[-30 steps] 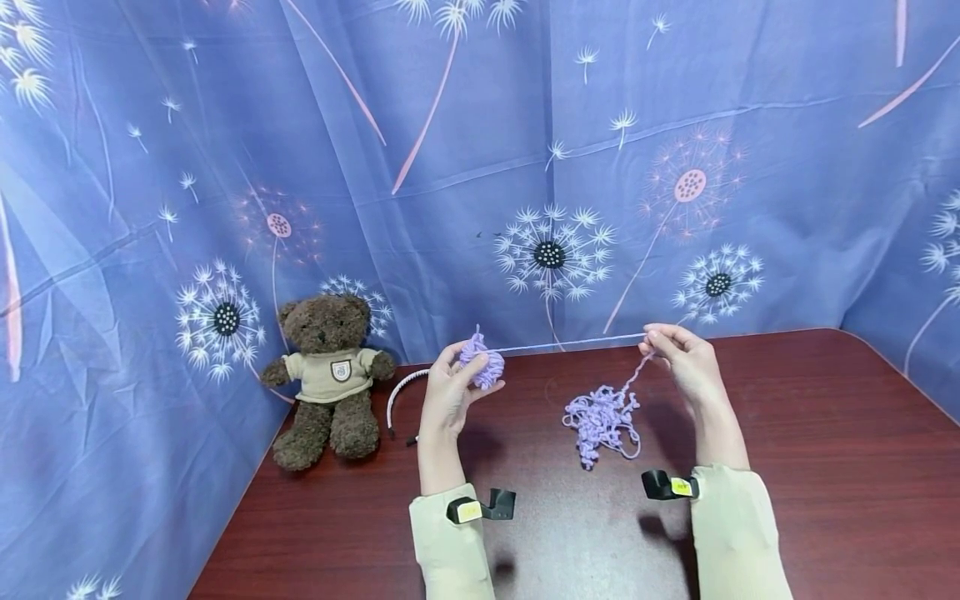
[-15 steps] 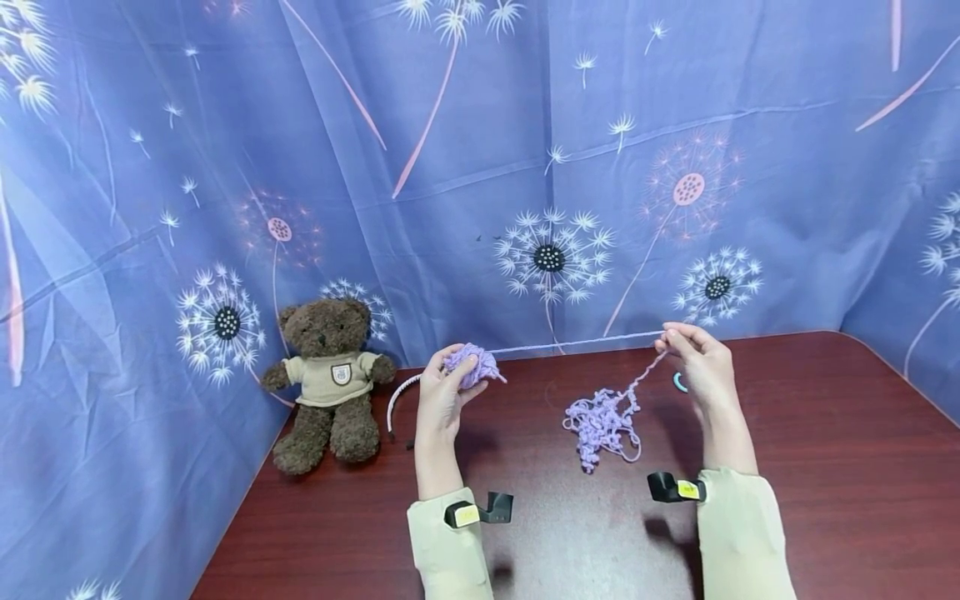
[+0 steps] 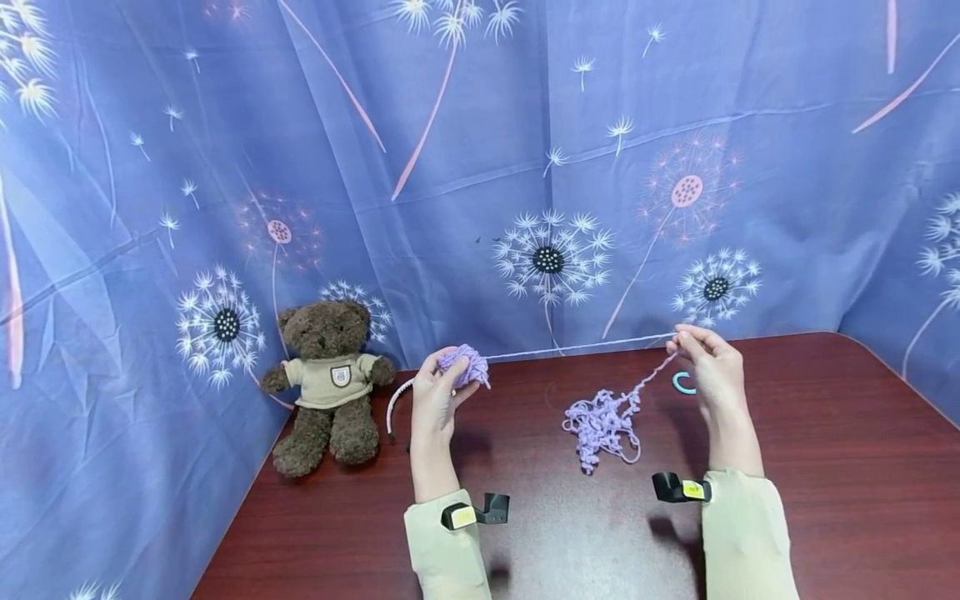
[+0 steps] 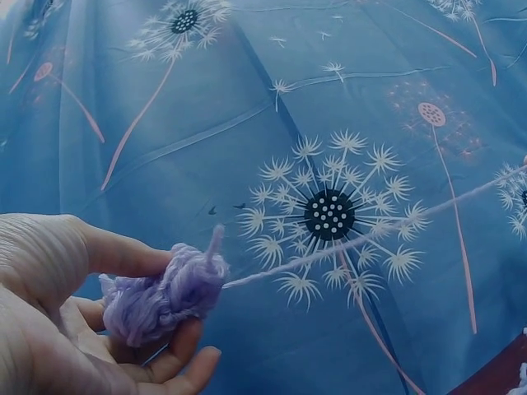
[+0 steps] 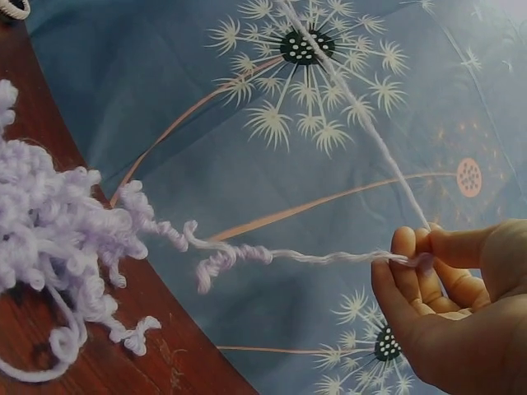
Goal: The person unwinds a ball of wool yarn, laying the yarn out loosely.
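My left hand (image 3: 438, 400) grips a small wound ball of lilac yarn (image 4: 160, 300) between thumb and fingers, above the table's back edge. From the ball a taut yarn strand (image 3: 581, 346) runs right to my right hand (image 3: 716, 367), whose thumb and fingertips pinch it. Below that pinch, the strand slants down to a loose, curly heap of the same yarn (image 3: 602, 425) on the table. In the right wrist view the tangled yarn (image 5: 49, 214) shows kinks and small coils along its length.
A brown teddy bear (image 3: 326, 383) in a beige top sits at the table's left. Behind my left hand lies a white beaded headband (image 3: 397, 404). A turquoise curved piece (image 3: 681, 383) peeks out beside my right wrist. Blue dandelion-print cloth (image 3: 465, 167) hangs behind the dark red table (image 3: 840, 467).
My right hand has moved right, and my left hand slightly left, lengthening the strand between them. The ball has turned in my left hand. The turquoise piece has come into sight.
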The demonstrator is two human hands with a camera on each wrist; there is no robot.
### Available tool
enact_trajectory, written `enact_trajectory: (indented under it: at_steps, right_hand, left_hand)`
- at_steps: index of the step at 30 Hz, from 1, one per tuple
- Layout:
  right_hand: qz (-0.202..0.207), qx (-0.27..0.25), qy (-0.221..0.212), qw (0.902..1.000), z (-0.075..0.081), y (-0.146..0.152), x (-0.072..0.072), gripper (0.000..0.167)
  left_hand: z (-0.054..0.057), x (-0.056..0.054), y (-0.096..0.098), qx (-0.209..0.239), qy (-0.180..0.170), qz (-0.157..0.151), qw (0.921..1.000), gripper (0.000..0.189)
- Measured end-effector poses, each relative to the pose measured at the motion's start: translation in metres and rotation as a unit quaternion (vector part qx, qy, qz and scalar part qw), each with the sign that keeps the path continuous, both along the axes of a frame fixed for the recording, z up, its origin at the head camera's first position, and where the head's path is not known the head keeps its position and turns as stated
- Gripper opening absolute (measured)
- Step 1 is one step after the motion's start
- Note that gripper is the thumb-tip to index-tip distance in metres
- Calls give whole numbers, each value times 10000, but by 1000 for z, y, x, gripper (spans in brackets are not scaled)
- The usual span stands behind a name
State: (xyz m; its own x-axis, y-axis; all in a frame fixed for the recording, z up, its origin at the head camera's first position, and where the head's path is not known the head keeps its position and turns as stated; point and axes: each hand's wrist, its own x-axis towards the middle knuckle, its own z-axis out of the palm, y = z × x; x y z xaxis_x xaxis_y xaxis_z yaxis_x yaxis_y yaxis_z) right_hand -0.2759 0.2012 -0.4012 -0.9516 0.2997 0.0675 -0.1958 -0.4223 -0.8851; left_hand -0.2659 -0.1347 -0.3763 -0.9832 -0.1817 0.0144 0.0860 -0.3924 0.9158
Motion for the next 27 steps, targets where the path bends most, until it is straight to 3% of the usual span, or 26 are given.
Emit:
enact_trajectory:
  at_steps: [4,9,13,18,22,27]
  right_hand:
    - [98,334,-48,9994,0,-8,-1,25]
    - [640,1066,11,9922,2,-33,-4,21]
    - [1006,1779,-167,9788,4,-58,-7,12]
    - [1201,2477,-259,9610,5,-82,-6,30]
    - [1411,2681,85,9530,4,-92,-6,35]
    - [1914,3008,299,9338,5,-99,-3,37]
  left_hand:
    - [1,1,2,37,-3,-79,10000,22]
    - [2,2,11,31,64,-293,9995,20]
    - [2,1,26,-120,189,-555,9982,22]
    - [3,2,46,-446,361,-966,9937,26]
    - [4,3,58,-626,404,-1190,9901,28]
    - [4,5,66,-746,356,-1377,9870,28]
